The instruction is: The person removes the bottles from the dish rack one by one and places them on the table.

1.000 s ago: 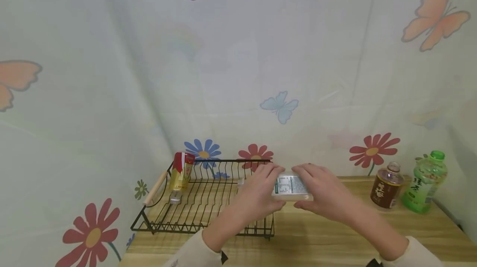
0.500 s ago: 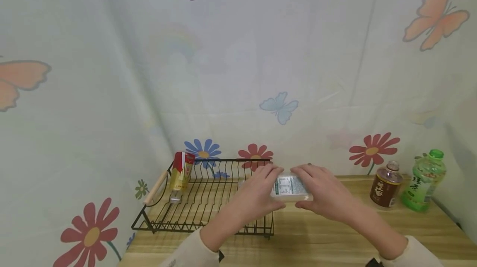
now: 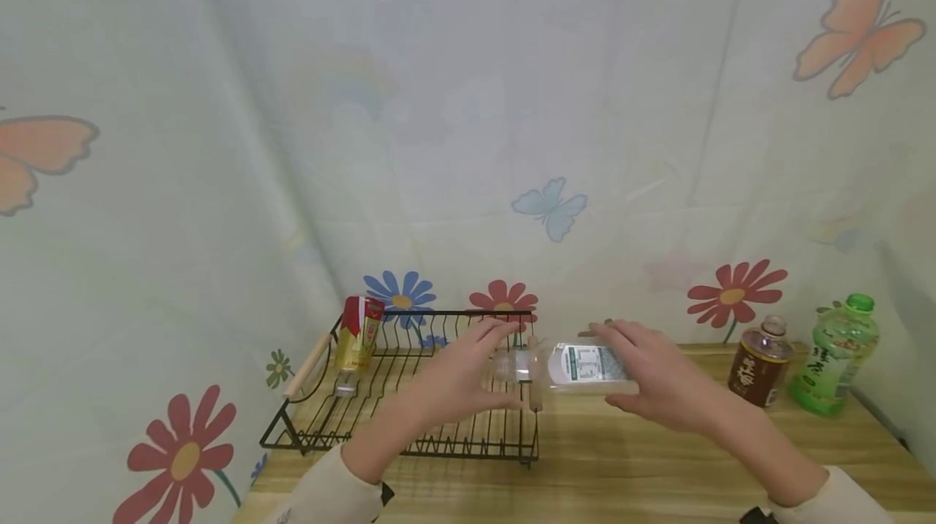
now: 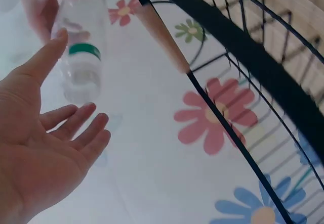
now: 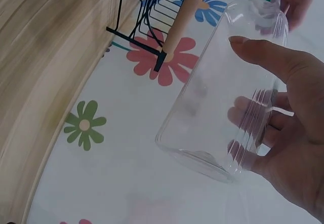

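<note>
A clear plastic bottle [image 3: 581, 363] with a white and green label lies sideways in the air, its neck toward the left. My right hand [image 3: 658, 378] grips its base end; in the right wrist view the thumb [image 5: 253, 49] crosses one side of the bottle [image 5: 212, 97] and the fingers show through from behind. Around the neck end, my left hand [image 3: 457, 374] is spread with thumb and fingers apart. In the left wrist view that hand [image 4: 45, 138] is open beside the neck with its green ring [image 4: 85, 49], the thumb tip overlapping the bottle.
A black wire rack [image 3: 409, 449] with wooden handles stands to the left, behind the left hand. Inside it leans a gold and red container [image 3: 357, 337]. On the wooden table [image 3: 629, 475] at right stand a brown-labelled bottle [image 3: 759, 365] and a green bottle [image 3: 837, 357]. A patterned curtain [image 3: 468, 142] hangs behind.
My left hand has let go of the bottle and moved left, its fingers spreading, so the neck now shows. The right hand keeps its hold, shifted slightly right.
</note>
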Tool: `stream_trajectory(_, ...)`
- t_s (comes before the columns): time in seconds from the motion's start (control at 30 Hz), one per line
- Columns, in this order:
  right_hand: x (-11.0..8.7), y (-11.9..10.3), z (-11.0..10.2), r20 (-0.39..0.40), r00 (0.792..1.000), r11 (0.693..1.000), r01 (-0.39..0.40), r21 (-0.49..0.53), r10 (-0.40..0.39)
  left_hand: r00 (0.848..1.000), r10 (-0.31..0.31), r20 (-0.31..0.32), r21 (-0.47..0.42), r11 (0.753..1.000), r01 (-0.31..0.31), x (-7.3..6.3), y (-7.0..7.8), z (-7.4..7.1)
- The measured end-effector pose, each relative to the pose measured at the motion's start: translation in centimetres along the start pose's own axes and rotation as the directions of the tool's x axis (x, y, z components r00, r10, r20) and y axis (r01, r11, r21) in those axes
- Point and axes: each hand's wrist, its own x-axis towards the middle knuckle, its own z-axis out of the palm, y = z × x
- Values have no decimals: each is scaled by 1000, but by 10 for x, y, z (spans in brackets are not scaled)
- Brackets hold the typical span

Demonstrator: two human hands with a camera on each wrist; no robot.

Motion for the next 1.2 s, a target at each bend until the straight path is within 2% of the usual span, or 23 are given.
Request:
stream_trajectory(0.13, -3, 9, -5, -18, 1000, 1000, -11, 29, 11, 997, -73, -4, -43, 996, 73, -6, -18, -9)
stream_trajectory(0.33, -4, 29, -10, -24, 994, 980, -96, 175, 102, 988, -132, -83, -89, 988, 125, -17, -52, -17)
stream_trajectory(0.47, -9, 42, -16, -41, 987, 956, -140, 258, 156, 974, -178, -141, -76, 983, 168, -23, -77, -18)
stream_trajectory(0.57, -13, 52, -19, -47, 980, 936, -167, 309, 191, 958, -209, -196, -48, 978, 204, -27, -96, -17)
stream_trajectory(0.73, -20, 67, -23, -78, 968, 919, -200, 340, 239, 914, -283, -290, -59, 959, 278, -33, -122, -21)
stream_trajectory(0.93, -27, 84, -29, -102, 947, 898, -249, 364, 304, 840, -374, -393, -150, 927, 343, -41, -156, -22)
stream_trajectory(1.0, -29, 90, -29, -97, 939, 884, -271, 381, 329, 819, -400, -412, -194, 916, 351, -45, -166, -22)
stream_trajectory(1.2, -36, 105, -20, -77, 918, 838, -317, 445, 388, 778, -468, -419, -244, 883, 400, -56, -191, -16)
